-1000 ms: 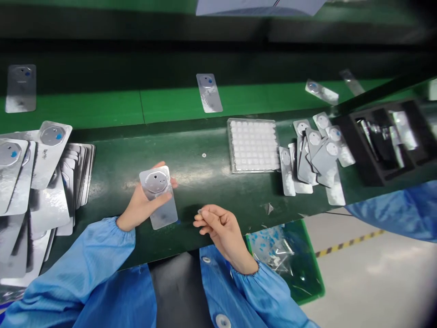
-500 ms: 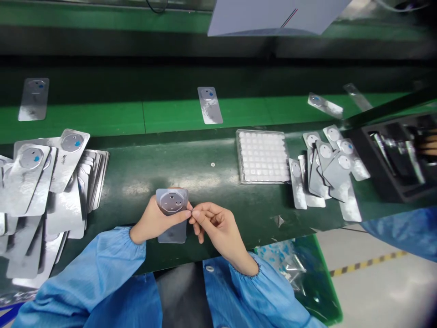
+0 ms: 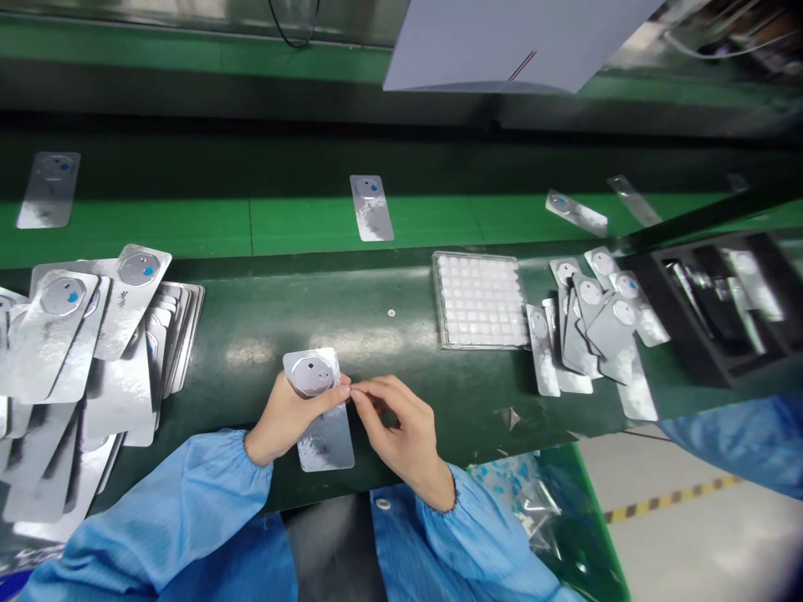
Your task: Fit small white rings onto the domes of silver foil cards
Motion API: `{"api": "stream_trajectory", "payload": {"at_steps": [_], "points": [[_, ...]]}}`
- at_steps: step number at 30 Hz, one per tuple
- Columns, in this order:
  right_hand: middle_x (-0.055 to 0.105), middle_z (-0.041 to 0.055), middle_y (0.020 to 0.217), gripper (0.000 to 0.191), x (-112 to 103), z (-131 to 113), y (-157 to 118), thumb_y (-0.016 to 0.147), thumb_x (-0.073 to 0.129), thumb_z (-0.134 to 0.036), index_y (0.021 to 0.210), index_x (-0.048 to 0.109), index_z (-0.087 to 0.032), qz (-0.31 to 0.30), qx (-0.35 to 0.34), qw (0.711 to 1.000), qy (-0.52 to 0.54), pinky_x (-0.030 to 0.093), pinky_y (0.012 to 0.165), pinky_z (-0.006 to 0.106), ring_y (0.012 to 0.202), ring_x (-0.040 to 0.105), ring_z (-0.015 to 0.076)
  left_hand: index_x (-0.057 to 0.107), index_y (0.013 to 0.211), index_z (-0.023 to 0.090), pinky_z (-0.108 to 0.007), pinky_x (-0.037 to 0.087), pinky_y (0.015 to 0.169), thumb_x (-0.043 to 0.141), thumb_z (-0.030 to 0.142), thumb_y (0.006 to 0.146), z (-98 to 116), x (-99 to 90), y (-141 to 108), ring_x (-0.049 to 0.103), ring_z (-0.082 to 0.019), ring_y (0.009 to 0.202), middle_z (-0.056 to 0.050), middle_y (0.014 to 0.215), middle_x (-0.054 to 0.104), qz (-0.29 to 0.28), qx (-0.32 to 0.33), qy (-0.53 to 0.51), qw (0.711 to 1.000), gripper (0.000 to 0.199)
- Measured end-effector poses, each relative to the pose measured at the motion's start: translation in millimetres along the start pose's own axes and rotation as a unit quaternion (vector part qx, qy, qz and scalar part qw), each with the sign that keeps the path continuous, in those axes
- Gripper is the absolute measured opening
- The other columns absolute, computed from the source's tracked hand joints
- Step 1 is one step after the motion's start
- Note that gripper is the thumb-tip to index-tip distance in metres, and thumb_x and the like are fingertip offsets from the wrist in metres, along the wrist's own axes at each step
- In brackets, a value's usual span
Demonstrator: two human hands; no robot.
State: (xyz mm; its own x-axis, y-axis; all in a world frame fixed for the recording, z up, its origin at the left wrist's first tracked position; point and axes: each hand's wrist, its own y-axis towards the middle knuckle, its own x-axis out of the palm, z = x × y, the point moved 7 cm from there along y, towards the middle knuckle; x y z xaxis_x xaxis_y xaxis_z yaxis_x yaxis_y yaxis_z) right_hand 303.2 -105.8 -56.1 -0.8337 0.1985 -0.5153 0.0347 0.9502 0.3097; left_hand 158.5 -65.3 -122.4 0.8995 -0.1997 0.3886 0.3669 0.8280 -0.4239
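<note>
A silver phone back cover [image 3: 327, 435] with a large round camera area is gripped by my left hand [image 3: 294, 410], its thumb lying across the front. The cover leans slightly, above the dark green bench. My right hand [image 3: 401, 426] is pinched, thumb against index finger, touching the tip of my left thumb at the cover's right edge. Whatever sits between those fingertips is too small to make out. To the left lies a heap of similar covers [image 3: 119, 393], some with a blue dot in the camera area.
A clear tray of white pieces [image 3: 483, 301] sits right of centre, beside another pile of covers [image 3: 590, 326] and a black tool box [image 3: 721, 309]. A small white ring [image 3: 391, 313] lies mid-bench. Single covers [image 3: 371, 209] rest on the bright green strip. Below right stands a green bin [image 3: 595, 510].
The cover in my left hand has tilted, and its lower part now shows more brightly. My right fingers have stayed at its edge. The view has shifted slightly.
</note>
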Motion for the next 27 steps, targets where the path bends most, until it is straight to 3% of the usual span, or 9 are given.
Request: {"api": "stream_trajectory", "payload": {"at_steps": [4,7,9,12,17,21,27], "points": [[0.077,0.0079,0.094,0.022,-3,-16,-3,0.102,0.061,-0.010,0.120,0.071,-0.020,-0.014,-0.209,0.968,-0.140,0.062,0.068,0.027,0.079,0.075,0.0188,0.082,0.094,0.015,-0.027,0.057,0.083,0.093,0.038,0.073,1,1.7,0,0.072,-0.019,0.088,-0.006,0.093,0.080,-0.007,0.001,0.003,1.000,0.033],[0.078,0.0088,0.095,0.026,-3,-17,-2,0.102,0.061,-0.007,0.124,0.069,-0.018,-0.046,-0.253,0.958,-0.128,0.062,0.069,0.028,0.077,0.075,0.0188,0.082,0.093,0.015,-0.026,0.057,0.083,0.094,0.037,0.073,1,2.2,0,0.073,-0.018,0.088,-0.006,0.093,0.080,-0.014,-0.003,-0.012,1.000,0.031],[0.078,0.0080,0.097,0.022,-5,-12,3,0.102,0.062,-0.009,0.119,0.071,-0.020,-0.043,-0.195,0.977,-0.071,0.063,0.069,0.028,0.079,0.075,0.0184,0.082,0.094,0.015,-0.026,0.058,0.082,0.094,0.036,0.072,-2,2.5,1,0.073,-0.018,0.086,-0.006,0.093,0.081,-0.020,-0.016,-0.029,0.999,0.032],[0.078,0.0055,0.091,0.009,-4,4,8,0.100,0.068,-0.019,0.103,0.076,-0.021,-0.044,-0.027,0.998,0.025,0.061,0.061,0.025,0.071,0.072,0.0163,0.081,0.092,0.015,-0.027,0.058,0.080,0.096,0.037,0.070,-5,-0.5,2,0.074,-0.019,0.085,-0.007,0.093,0.081,-0.007,-0.024,-0.024,0.999,0.035],[0.069,0.0016,0.065,0.022,4,27,2,0.096,0.070,-0.038,0.090,0.079,-0.018,-0.123,0.193,0.968,0.105,0.050,0.048,0.022,0.054,0.065,0.0143,0.082,0.090,0.015,-0.027,0.058,0.077,0.094,0.038,0.072,-2,-6.3,3,0.075,-0.022,0.088,-0.008,0.094,0.082,0.010,-0.001,0.064,0.998,0.032],[0.064,0.0007,0.056,0.033,7,34,0,0.095,0.068,-0.047,0.091,0.078,-0.016,-0.175,0.249,0.942,0.141,0.046,0.047,0.023,0.049,0.060,0.0143,0.082,0.091,0.016,-0.029,0.059,0.079,0.091,0.036,0.075,2,-5.2,2,0.076,-0.024,0.090,-0.008,0.094,0.082,-0.011,0.017,0.123,0.992,0.027],[0.061,0.0007,0.056,0.035,10,44,-1,0.093,0.068,-0.049,0.084,0.074,-0.016,-0.143,0.271,0.939,0.158,0.042,0.047,0.023,0.049,0.056,0.0133,0.081,0.097,0.015,-0.030,0.060,0.085,0.085,0.027,0.079,7,0.7,2,0.077,-0.025,0.096,-0.008,0.100,0.082,-0.033,0.048,0.131,0.990,0.022]]}}
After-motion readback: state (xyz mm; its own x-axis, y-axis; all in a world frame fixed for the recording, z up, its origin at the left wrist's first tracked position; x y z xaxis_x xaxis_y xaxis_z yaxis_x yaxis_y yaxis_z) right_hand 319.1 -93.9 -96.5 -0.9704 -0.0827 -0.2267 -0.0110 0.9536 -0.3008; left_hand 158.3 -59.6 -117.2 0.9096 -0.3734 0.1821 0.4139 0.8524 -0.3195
